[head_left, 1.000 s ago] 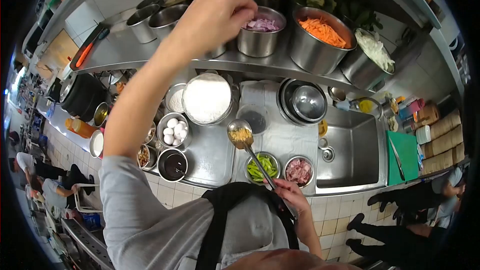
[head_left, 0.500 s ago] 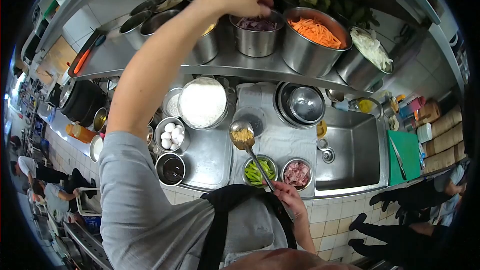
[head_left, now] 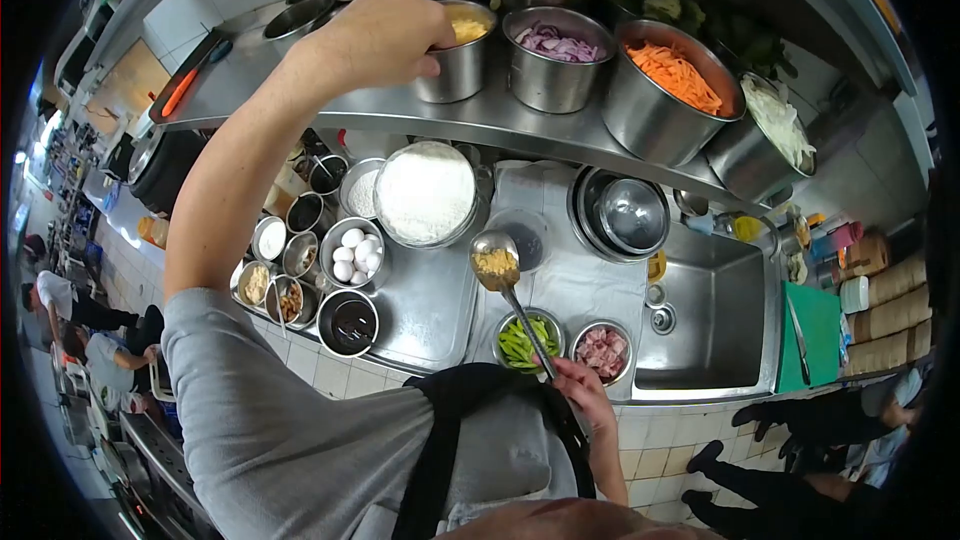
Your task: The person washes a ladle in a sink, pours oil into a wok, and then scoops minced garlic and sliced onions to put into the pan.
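Note:
My left hand (head_left: 385,40) is raised at the shelf, by the left side of a steel pot (head_left: 452,78) of yellow shreds. Its fingers are curled, and what they hold, if anything, is hidden. Lower down, my right hand (head_left: 583,390) grips the handle of a metal ladle (head_left: 527,325). The ladle's bowl, with minced yellowish food (head_left: 496,262) in it, is over the steel counter. Beneath its handle stands a bowl of green pieces (head_left: 517,344), and a bowl of raw pink meat (head_left: 602,350) is just right of it.
Pots of purple onion (head_left: 556,45), carrot shreds (head_left: 675,78) and white shreds (head_left: 775,130) line the shelf (head_left: 580,132). Eggs (head_left: 354,258), white powder (head_left: 425,193) and dark liquid (head_left: 349,323) stand lower left. A sink (head_left: 698,315), green board (head_left: 812,340) and knife (head_left: 797,335) are right. Other people stand on both sides.
My left hand has moved left and down, from above the purple onion pot to the yellow shreds' pot. The whole view has shifted, showing more small pots at left. My right hand still holds the ladle.

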`<state>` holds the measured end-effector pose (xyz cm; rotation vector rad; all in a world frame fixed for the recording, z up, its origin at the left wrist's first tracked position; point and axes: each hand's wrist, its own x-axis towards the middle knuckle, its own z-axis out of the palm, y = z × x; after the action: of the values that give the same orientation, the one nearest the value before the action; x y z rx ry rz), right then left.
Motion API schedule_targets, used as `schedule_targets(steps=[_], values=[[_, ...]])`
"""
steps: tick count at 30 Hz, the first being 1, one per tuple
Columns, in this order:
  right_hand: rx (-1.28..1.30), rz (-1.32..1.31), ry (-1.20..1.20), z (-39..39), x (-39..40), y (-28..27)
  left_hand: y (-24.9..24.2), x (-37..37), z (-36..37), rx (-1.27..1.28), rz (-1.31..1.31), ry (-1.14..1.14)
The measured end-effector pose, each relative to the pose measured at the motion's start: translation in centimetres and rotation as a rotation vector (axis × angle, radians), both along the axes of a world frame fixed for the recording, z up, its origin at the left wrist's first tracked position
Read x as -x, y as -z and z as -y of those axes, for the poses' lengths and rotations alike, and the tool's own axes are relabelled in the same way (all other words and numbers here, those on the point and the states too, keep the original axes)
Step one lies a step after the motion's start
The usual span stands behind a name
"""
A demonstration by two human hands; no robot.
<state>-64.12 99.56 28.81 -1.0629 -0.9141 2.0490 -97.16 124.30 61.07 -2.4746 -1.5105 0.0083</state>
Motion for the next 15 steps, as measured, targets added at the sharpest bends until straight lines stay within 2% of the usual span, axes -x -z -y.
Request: schedule_targets(steps=[1, 3, 5, 7, 10, 13, 15], values=[[-0.003, 0.003, -0.003, 0.0, 0.1, -0.1, 0.6, 0.4, -0.6, -0.052, 0.020, 0.070], [-0.008, 0.003, 0.081, 0.2, 0.6, -0.3, 0.4, 0.5, -1.1, -0.041, 0.023, 0.077], [-0.020, -0.005, 0.066, 0.4, 0.2, 0.0, -0.3, 0.2, -1.6, -0.034, 0.030, 0.086], [-0.033, -0.019, 0.060, 0.1, 0.0, 0.3, -1.8, -0.3, -2.7, 0.024, 0.328, 0.242], [-0.054, -0.008, 0.038, 0.3, 0.1, 1.0, -2.9, -3.2, -4.2, -0.037, 0.362, 0.250], [-0.045, -0.008, 0.051, 0.6, 0.0, 2.0, -1.7, -6.2, -6.4, 0.106, 0.264, 0.206], [-0.025, -0.059, 0.084, 1.0, -0.2, 2.3, -1.3, -8.6, -7.2, 0.187, 0.144, 0.093]])
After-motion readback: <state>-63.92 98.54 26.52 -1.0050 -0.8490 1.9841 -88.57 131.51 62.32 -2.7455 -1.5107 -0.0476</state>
